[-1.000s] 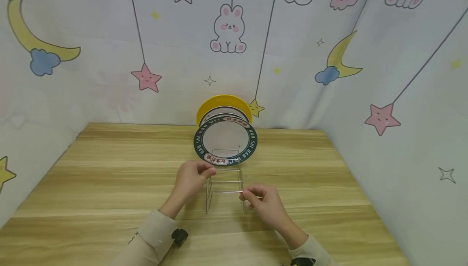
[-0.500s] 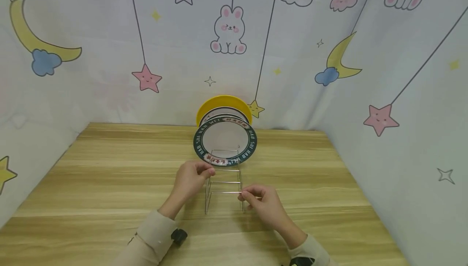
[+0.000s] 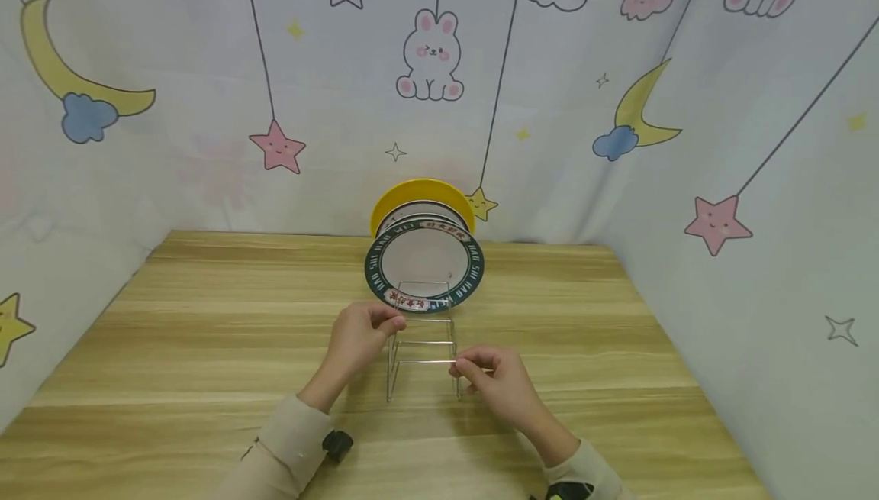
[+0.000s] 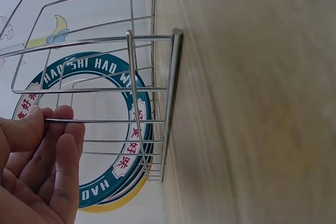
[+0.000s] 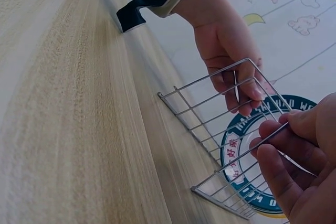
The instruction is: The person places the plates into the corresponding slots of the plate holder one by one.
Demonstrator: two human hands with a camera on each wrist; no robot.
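Observation:
A silver wire dish rack (image 3: 426, 343) stands on the wooden table, its row of upright loops running away from me. My left hand (image 3: 360, 336) pinches a wire on its left side between thumb and fingers; the left wrist view shows this left hand (image 4: 39, 166) close. Nearer to me, my right hand (image 3: 500, 385) pinches the right corner of the front loop, also seen in the right wrist view. Beyond the rack, a white plate with a green lettered rim (image 3: 420, 256) stands tilted on edge, its lower part overlapped by the far loops.
Behind the front plate, another white plate (image 3: 412, 210) and a yellow plate (image 3: 419, 188) stand on edge, mostly hidden. A white cloth (image 3: 330, 88) printed with stars, moons and rabbits hangs at the back and both sides of the wooden table (image 3: 226, 317).

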